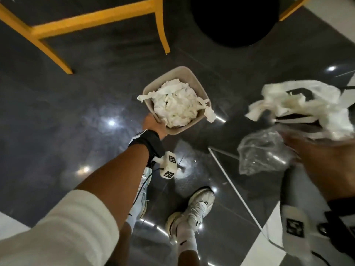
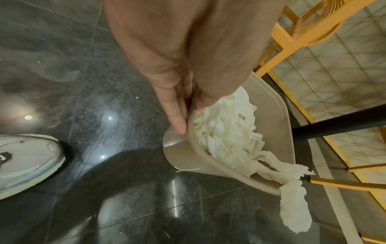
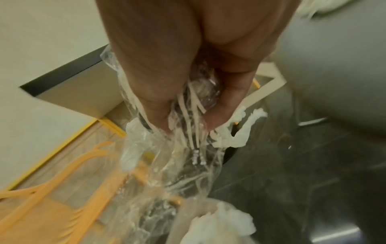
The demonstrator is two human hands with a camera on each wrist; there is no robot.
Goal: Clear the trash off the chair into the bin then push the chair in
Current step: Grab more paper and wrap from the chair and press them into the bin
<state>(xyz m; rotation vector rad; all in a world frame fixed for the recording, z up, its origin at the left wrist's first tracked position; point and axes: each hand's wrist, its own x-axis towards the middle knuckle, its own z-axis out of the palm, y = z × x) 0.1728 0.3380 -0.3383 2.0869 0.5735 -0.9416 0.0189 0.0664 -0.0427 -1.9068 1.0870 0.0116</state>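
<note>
A beige bin [image 1: 192, 73] stands on the dark floor, heaped with crumpled white paper [image 1: 176, 104] that spills over its rim. My left hand [image 1: 154, 123] grips the near rim; in the left wrist view the left hand [image 2: 188, 115] has its thumb inside the bin [image 2: 288, 125] and its fingers on the outside. To the right and higher, my right hand [image 1: 322, 160] clutches a clear plastic bag [image 1: 263, 150] together with a bundle of white wrappers [image 1: 307, 104]. The right wrist view shows the right hand [image 3: 188, 118] curled round the plastic [image 3: 177, 173], above the paper heap [image 3: 225, 222].
A yellow wooden chair frame [image 1: 92, 24] stands beyond the bin on the left. A black round table base [image 1: 234, 20] sits behind it. A thin white rod [image 1: 236, 189] slants across the floor at right. My shoes [image 1: 194, 210] are just below the bin.
</note>
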